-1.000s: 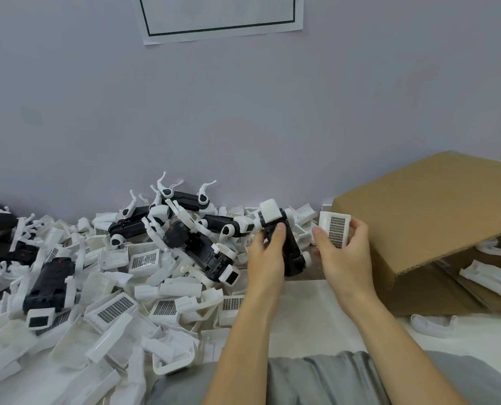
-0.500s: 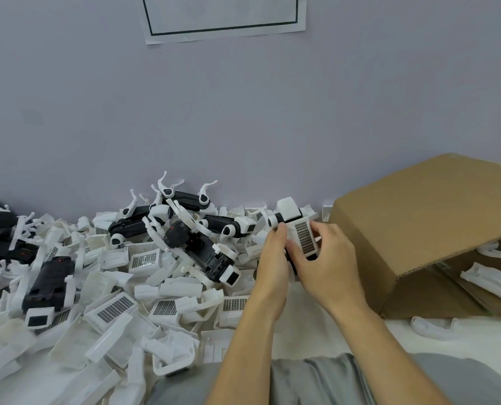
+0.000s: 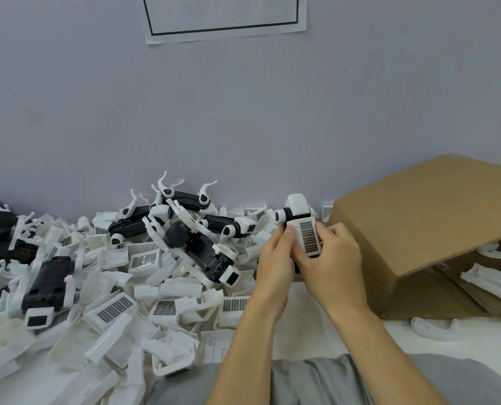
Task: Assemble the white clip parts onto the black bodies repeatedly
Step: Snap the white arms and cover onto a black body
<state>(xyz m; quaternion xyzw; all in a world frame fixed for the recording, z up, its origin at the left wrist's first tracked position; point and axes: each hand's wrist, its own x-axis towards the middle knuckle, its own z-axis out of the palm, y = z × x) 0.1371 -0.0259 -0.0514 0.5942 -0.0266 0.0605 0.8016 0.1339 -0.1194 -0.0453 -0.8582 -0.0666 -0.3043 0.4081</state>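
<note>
Over on the left, loose white clip parts (image 3: 112,309) carpet the table, plenty unfitted, with several assembled black bodies (image 3: 185,200) behind. At centre, left hand (image 3: 274,260) grips a black body (image 3: 297,266) while right hand (image 3: 331,264) pinches a gridded white clip (image 3: 307,238) against it, apparently mid-fitting.

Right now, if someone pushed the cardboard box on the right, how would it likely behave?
The cardboard box would probably slide easily: it lies tipped on its side, and only a few white plastic parts show inside. Its corrugated wall likely flexes rather than resists. It seems unlikely to roll, given its flat faces.
</note>
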